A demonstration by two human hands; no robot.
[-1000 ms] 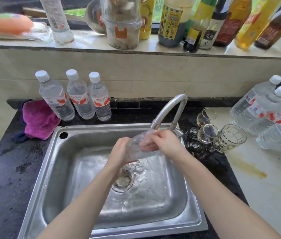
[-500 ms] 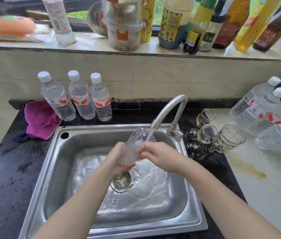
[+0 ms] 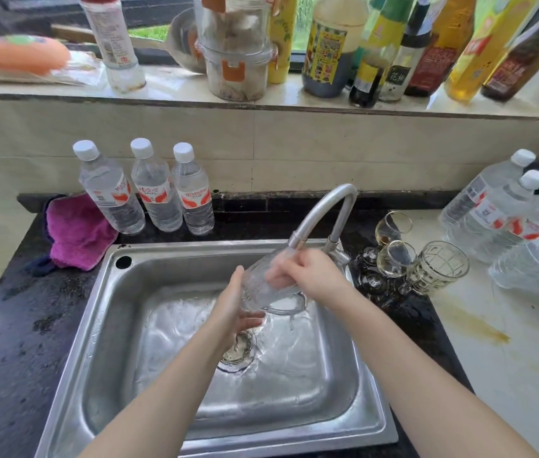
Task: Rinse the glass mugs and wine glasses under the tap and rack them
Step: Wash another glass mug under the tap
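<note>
A clear ribbed glass mug is held tilted under the curved tap, mouth turned down to the right, and water spills from it into the steel sink. My left hand cups the mug from the left and below. My right hand grips its upper side with the fingers blurred. On the counter right of the tap stand two wine glasses and a patterned glass mug, with two upturned glass bases beside them.
Three small water bottles stand behind the sink, with a pink cloth to their left. Large water bottles crowd the right counter. The sill above holds sauce bottles and jars. The black counter is wet.
The mug has been turned from mouth-up to mouth-down toward the right, pouring water out. My right hand has shifted up onto it, and my left hand has opened beneath.
</note>
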